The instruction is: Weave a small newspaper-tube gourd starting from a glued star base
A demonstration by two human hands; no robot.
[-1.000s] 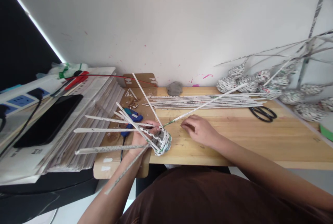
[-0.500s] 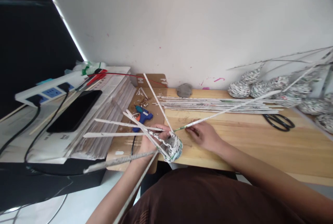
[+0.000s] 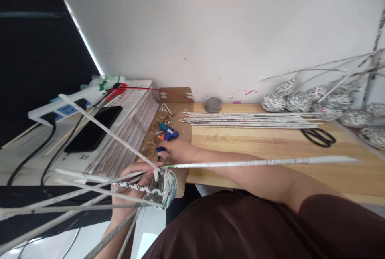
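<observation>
- Head view, lower left of centre: one small woven paper basket [image 3: 170,190], tilted, its mouth turned toward the left of the frame; we find it at the fingertip end of the left hand [image 3: 132,168], its rounded body projecting to the right beyond the grip.
- Left hand, one: thumb and fingers pressed together on the upper left part of the basket's rim; we see the lower rim and the rounded side free of the fingers.
- Loose paper strips, several: fanning from the rim to the left and lower left, crossing in front of the left hand and wrist.
- Long paper rod [image 3: 240,163], one: running from the rim, just beside the left fingertips, to the right of the frame, across the right forearm.
- Right hand [image 3: 177,150], one: above the basket and apart from it, fingers at the handle of a blue glue gun [image 3: 171,134]; whether they are closed around it we cannot tell.
- Cardboard sheet [image 3: 185,138], one: under the glue gun, with paper scraps [image 3: 166,108] toward its top.
- Centre right, on the wooden table [image 3: 270,144]: a bundle of paper rods [image 3: 255,119], with black-handled scissors [image 3: 319,137] at its right end.
- Right edge: we count several woven paper pieces [image 3: 273,102], clustered.
</observation>
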